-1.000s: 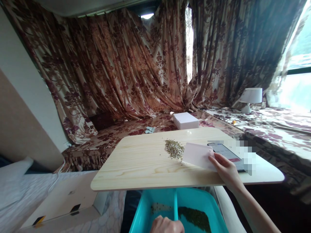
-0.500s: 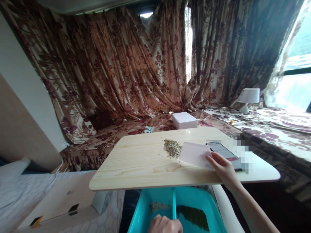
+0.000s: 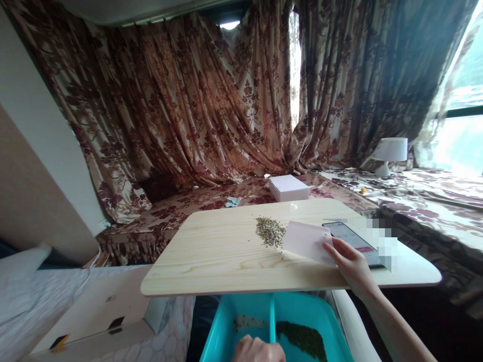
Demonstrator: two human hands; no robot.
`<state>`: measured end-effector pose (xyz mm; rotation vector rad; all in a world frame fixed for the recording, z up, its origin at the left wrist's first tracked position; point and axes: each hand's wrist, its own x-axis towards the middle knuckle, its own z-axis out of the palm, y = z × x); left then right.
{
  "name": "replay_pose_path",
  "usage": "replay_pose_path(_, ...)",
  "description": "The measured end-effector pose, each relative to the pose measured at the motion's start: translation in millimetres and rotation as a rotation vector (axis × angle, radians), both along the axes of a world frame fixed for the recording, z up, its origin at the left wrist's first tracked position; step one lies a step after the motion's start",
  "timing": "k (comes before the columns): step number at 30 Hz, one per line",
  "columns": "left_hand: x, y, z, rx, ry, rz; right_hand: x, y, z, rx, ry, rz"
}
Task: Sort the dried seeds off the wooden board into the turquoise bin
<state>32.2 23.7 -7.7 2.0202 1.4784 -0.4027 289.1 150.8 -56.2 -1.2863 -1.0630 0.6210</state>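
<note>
My right hand (image 3: 349, 259) pinches a pale, translucent flat sheet (image 3: 307, 241) by its right end, tilted over the wooden tabletop (image 3: 211, 256). The sheet's left edge is close to a loose pile of small green and pale grains (image 3: 270, 232). My left hand (image 3: 258, 350) is closed at the bottom of the view, wrapped over the divider of a turquoise two-compartment bin (image 3: 222, 311); its fingertips are hidden. Dark green granules (image 3: 302, 338) lie in the bin's right compartment, and a few pale and dark grains (image 3: 249, 323) in the left.
A tablet-like device (image 3: 354, 242), partly pixelated, lies on the table behind my right hand. Beyond the table are a white box (image 3: 289, 188), a folded cloth (image 3: 233, 201) and a lamp (image 3: 390, 151). A large flat carton (image 3: 101, 311) rests at the left.
The whole view has shifted slightly. Both hands keep nearly the same place, the right still on the sheet beside the pile, the left still closed at the bin.
</note>
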Motion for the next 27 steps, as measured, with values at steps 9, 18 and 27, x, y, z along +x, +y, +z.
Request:
replay_pose_path(9,-4,1,-11.9,0.031,-0.042,0.012,0,2,-1.0,0.012,-0.003,0.005)
replay_pose_path(18,-6,-1,-14.2,0.053,-0.045,-0.031,-7,-9,12.7,-0.007,0.023,0.092)
replay_pose_path(27,-4,1,-12.7,0.012,-0.027,0.013,-8,-18,22.6,-0.033,0.036,0.072)
